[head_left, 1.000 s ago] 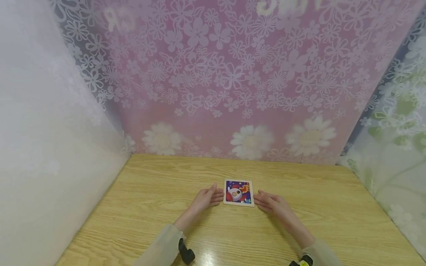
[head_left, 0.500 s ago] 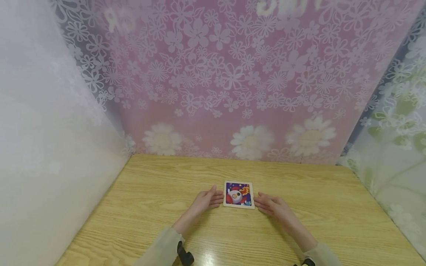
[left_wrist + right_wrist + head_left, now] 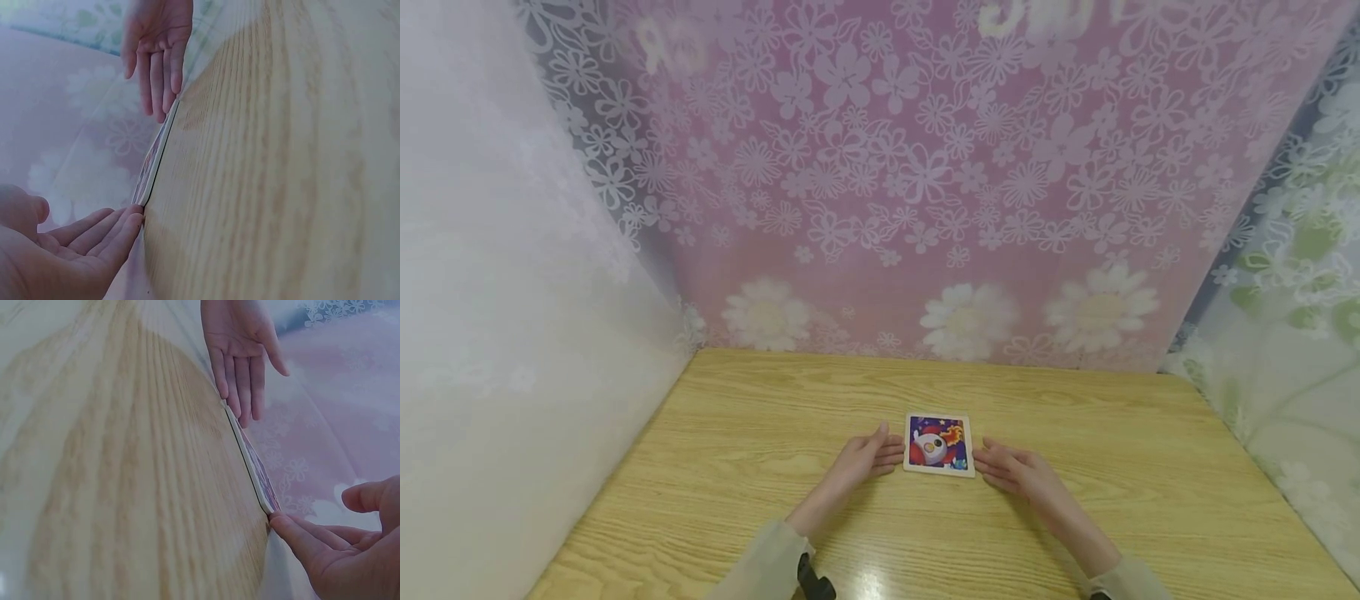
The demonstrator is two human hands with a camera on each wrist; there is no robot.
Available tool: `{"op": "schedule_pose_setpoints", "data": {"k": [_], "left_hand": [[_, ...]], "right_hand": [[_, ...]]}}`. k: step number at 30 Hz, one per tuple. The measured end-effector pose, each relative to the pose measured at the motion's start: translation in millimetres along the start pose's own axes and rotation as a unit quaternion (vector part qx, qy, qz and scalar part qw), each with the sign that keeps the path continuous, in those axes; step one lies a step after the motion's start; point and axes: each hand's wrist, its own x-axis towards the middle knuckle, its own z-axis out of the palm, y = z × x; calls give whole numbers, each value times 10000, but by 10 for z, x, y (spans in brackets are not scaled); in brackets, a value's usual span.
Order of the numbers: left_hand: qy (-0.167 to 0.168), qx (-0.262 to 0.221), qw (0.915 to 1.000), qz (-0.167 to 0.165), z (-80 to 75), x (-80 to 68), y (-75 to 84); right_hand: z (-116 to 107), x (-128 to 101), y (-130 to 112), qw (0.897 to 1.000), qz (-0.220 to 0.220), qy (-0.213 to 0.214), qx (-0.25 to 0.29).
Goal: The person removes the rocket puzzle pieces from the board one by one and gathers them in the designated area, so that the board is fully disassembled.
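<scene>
1. Closer it slides: flat, square, cream-bordered picture board [image 3: 939, 445] on the yellow wood-grain worktop [image 3: 760, 417].
2. Left hand [image 3: 865, 455], right hand [image 3: 1018, 470]: straight fingers, touching opposite sides.
3. Uneven pressure could twist it.

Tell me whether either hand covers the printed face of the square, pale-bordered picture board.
No: the left hand and right hand flank the board, with its printed face fully visible.

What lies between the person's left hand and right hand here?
A square picture board, flat on the wooden table, between the left hand and right hand. The head view shows it; both wrist views agree.
</scene>
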Motion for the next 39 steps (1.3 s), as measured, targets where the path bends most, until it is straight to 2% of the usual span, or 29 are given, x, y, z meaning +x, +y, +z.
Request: {"op": "schedule_pose_setpoints", "data": {"k": [18,25,39], "left_hand": [[-66,-52,10000,-11,36,-135,12],[-68,-30,10000,-37,36,-163,-5],[-116,-84,9999,31,64,-283,36]], "right_hand": [[20,-118,23,9999,118,88,-11],[33,-157,26,10000,-30,-65,-22],[45,-217,37,9999,159,-20,26]]}}
